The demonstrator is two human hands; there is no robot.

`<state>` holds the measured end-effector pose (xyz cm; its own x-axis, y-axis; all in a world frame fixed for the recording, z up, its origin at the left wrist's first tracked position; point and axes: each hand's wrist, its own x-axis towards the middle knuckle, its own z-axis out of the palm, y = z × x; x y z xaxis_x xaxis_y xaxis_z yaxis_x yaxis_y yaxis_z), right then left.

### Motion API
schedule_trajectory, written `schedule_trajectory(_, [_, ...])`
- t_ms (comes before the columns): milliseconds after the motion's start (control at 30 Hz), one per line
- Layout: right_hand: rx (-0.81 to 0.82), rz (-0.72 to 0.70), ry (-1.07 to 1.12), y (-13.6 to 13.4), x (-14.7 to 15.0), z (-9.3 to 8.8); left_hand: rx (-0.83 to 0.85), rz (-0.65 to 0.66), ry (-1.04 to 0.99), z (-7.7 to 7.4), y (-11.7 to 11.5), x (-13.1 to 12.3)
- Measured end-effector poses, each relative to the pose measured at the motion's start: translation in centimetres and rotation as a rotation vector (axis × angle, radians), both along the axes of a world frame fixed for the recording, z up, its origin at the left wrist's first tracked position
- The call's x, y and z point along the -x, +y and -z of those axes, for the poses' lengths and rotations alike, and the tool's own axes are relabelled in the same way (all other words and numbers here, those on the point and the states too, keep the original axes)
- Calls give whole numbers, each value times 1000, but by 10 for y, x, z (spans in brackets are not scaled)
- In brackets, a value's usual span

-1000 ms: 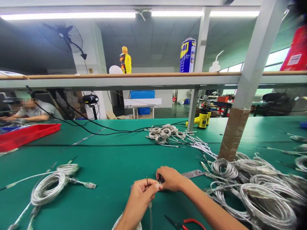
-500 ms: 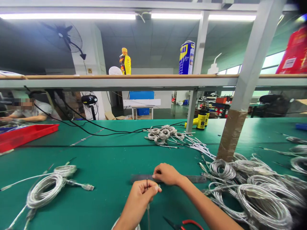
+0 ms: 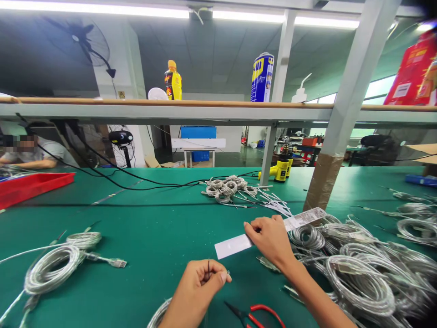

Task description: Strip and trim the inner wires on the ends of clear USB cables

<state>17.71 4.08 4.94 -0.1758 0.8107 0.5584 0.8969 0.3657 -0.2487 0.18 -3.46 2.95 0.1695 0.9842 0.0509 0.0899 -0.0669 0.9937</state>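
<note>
My right hand (image 3: 269,240) grips a flat steel ruler (image 3: 235,244), which lies slanted across the green bench mat (image 3: 153,228) and shines white with glare. My left hand (image 3: 196,283) is closed around a small item, mostly hidden, with a thin black tip (image 3: 209,269) standing up from the fingers. A coiled silver cable (image 3: 160,312) lies under my left wrist. Red-handled pliers or cutters (image 3: 254,315) rest just to the right of that forearm. A heap of coiled silver cables (image 3: 358,278) sits beside my right forearm.
A coiled cable with a USB plug (image 3: 51,271) lies at the left. Farther off are more cable coils (image 3: 225,189), a red tray (image 3: 27,189) near a seated co-worker (image 3: 29,152), a yellow tool (image 3: 280,171), and a taped post (image 3: 322,180).
My right hand has lifted the steel ruler off the mat and swung it to a slant, up and to the right. My left hand still holds the small item.
</note>
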Motion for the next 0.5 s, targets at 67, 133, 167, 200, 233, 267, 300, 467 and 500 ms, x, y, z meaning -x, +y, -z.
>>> schedule_trajectory(67, [-12,2,-7,-4,-7,3,2,-8,10,-1,0,-2])
schedule_trajectory(133, [-34,-5,-10,-7,-12,5,16,-20,28,-2,0,-3])
schedule_trajectory(167, [-47,-9,-9,-8,-13,5,25,-21,35,-2,0,-3])
schedule_trajectory(200, [-60,-12,-8,-9,-14,5,34,-19,41,-2,1,-3])
schedule_trajectory(233, [-70,-15,-7,-9,-15,6,41,-15,48,-2,1,-3])
schedule_trajectory(267, [-77,-17,-5,-10,-16,6,45,-9,57,-2,2,-3])
schedule_trajectory(300, [-80,-21,-3,-11,-17,7,47,-2,65,-2,2,-3])
schedule_trajectory(467, [-71,-56,18,-12,-21,9,45,6,90,-1,2,-3])
schedule_trajectory(500, [-71,-64,21,-12,-21,9,47,8,93,-1,2,-3])
